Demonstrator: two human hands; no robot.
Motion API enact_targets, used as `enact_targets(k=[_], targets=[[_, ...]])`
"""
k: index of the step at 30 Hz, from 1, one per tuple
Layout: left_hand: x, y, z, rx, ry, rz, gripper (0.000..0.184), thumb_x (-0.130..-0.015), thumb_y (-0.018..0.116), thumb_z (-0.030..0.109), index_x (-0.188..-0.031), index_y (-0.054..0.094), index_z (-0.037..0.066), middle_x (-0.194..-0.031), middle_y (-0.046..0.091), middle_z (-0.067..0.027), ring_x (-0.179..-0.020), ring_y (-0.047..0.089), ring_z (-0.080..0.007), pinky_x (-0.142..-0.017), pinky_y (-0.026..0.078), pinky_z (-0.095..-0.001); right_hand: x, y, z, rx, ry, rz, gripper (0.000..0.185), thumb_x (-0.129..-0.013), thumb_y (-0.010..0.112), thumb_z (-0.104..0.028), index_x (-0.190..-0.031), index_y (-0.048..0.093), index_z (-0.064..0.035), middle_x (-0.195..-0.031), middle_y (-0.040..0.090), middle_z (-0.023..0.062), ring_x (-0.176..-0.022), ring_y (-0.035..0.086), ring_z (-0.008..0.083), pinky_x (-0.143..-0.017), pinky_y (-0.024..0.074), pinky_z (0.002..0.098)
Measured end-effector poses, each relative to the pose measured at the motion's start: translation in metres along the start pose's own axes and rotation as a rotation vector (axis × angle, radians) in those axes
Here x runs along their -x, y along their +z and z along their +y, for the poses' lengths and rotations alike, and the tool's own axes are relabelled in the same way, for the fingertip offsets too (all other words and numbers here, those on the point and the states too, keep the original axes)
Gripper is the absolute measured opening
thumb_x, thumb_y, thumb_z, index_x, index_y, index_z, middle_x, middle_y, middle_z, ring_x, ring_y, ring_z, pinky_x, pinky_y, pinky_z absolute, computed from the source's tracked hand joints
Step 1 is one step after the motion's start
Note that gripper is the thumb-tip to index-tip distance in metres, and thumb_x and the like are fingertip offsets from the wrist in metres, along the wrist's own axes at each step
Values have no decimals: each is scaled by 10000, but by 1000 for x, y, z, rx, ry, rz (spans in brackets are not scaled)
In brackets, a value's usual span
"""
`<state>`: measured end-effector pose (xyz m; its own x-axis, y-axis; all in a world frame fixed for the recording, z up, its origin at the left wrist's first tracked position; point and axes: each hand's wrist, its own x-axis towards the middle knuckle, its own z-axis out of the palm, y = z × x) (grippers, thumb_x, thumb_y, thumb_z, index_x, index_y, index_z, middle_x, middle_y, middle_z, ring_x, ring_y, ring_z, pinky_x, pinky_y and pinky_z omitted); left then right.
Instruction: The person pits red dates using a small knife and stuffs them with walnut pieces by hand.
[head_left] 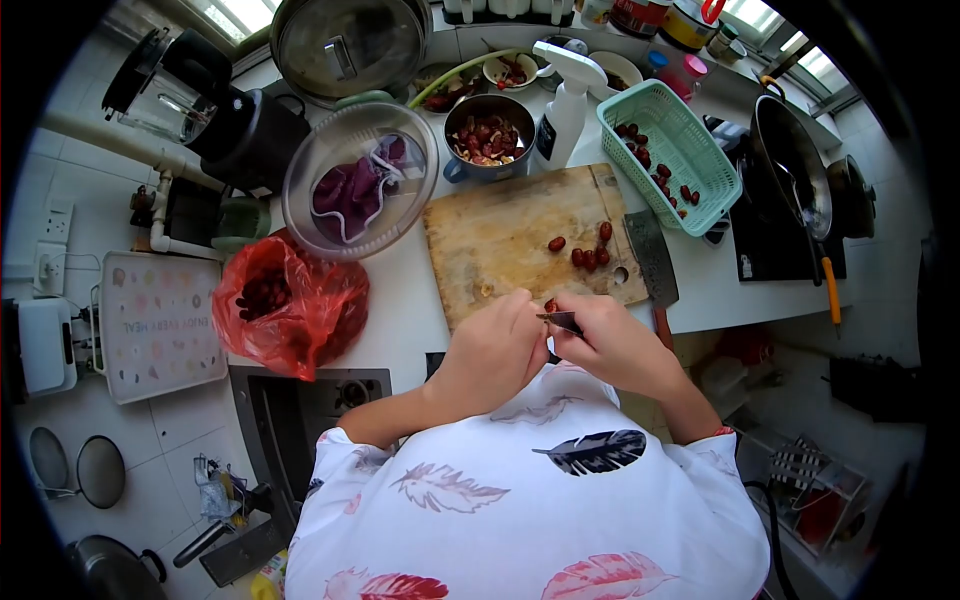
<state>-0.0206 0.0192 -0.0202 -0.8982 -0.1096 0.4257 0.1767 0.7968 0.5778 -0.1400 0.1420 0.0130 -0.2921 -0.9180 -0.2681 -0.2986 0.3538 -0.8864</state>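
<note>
- Indoors, at a kitchen countertop (390, 345), a person in a feather-print top (440, 480) is working with both hands above the near edge of a wooden cutting board (510, 225).
- The right hand (612, 345) is closing around a small knife (563, 321), its dark blade pointing toward the left hand (495, 345).
- The left hand is curling its fingers inward; whether it is gripping anything is impossible to tell.
- A red date (551, 305) is showing between the two hands' fingertips, over the board's near edge; which hand is holding it is unclear.
- Five loose dates (590, 258) are lying on the board's right half, most of them toward the near right corner.
- A cleaver (652, 260) is lying along the board's right edge, its handle pointing toward the countertop's front edge.
- A green basket (700, 150) is sitting by the board's far right corner, holding more dates.
- Beyond the board's far edge, a blue pot (486, 172) is holding dark red pieces, with a white spray bottle (567, 115) standing just beside it.
- To the left, a clear basin (300, 190) is holding purple cloth (350, 195), and a red plastic bag (325, 320) is resting near the countertop's front edge.
</note>
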Motion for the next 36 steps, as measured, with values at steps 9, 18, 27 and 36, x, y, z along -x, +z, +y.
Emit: enact_targets(k=[9, 18, 27, 36], targets=[[0, 0, 4, -81, 21, -46, 179, -657, 589, 60, -787, 469, 31, -741, 442, -90, -650, 487, -233, -542, 412, -324, -2, -5, -2, -54, 148, -140, 202, -769, 479, -138, -839, 496, 51, -730, 556, 187, -671, 538, 282, -633, 426, 338], [0, -1, 2, -13, 17, -73, 176, -660, 578, 58, -786, 460, 27, -732, 441, -99, -647, 495, -238, -549, 420, -323, -7, -6, -4, -211, 133, -267, 218, -801, 380, -106, -922, 489, 38, -825, 569, 137, -745, 519, 189, -704, 415, 300], [-8, -24, -4, 455, -347, -326, 160, -793, 533, 119, -810, 419, 8, -746, 483, -152, -678, 492, -331, -606, 395, -383, 3, 1, -16, 221, -37, 5, 203, -752, 519, -140, -839, 459, 34, -690, 556, 186, -667, 559, 347, -576, 422, 402], [-2, -21, -9, 621, -488, -536, 185, -782, 557, 117, -873, 420, 32, -783, 525, -152, -743, 524, -330, -640, 406, -352, 8, 22, -11, 554, -195, 31, 328, -701, 650, -166, -849, 413, 7, -730, 539, 178, -635, 556, 340, -552, 446, 384]])
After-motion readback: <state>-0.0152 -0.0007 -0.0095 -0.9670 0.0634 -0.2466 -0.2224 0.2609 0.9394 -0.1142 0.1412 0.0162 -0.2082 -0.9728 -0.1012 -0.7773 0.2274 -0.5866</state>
